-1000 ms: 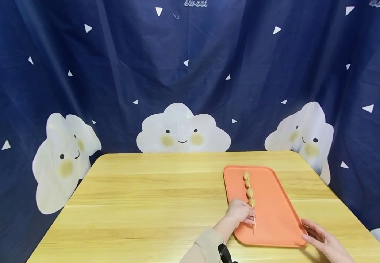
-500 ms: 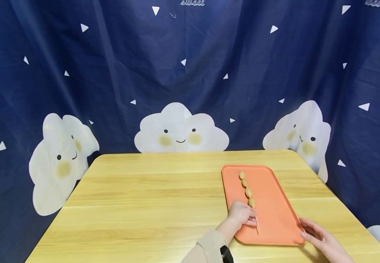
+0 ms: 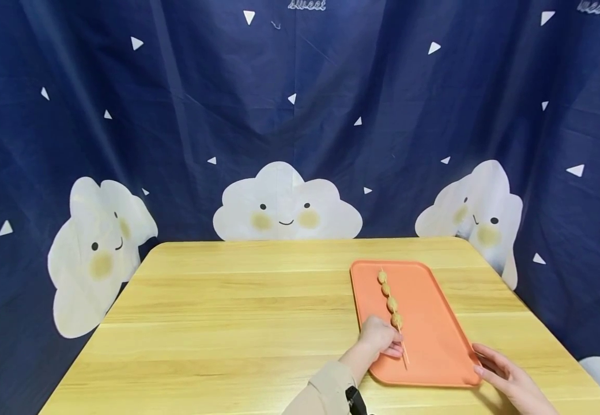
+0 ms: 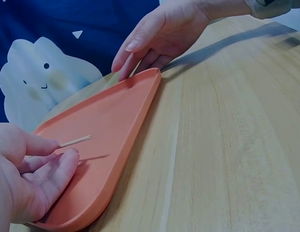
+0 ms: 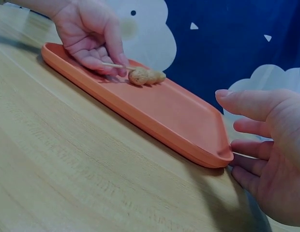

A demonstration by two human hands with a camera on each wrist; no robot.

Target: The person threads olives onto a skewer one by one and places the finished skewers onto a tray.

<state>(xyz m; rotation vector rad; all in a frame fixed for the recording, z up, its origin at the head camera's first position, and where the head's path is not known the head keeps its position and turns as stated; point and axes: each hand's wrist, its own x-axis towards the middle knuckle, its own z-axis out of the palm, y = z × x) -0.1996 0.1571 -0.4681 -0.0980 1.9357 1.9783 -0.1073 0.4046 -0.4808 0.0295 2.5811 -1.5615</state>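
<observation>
A skewer with several tan balls (image 3: 392, 304) lies lengthwise over the left part of an orange tray (image 3: 429, 346). My left hand (image 3: 379, 335) pinches its thin stick between thumb and fingers, just below the lowest ball. In the left wrist view, the stick's bare end (image 4: 76, 142) pokes out past the fingertips above the tray. At the tray's near right corner is my right hand (image 3: 509, 377), fingers loosely bent and touching or almost touching the outside of the rim. The right wrist view shows the right thumb (image 5: 242, 101) held apart from the tray.
A light wooden table (image 3: 217, 328) carries the tray on its right side. Behind it hangs a dark blue curtain (image 3: 201, 115) printed with clouds and triangles.
The skewer's far end has swung left on the tray and its stick end right, so it lies more slanted. The left hand still pinches it; the right hand stays by the corner.
</observation>
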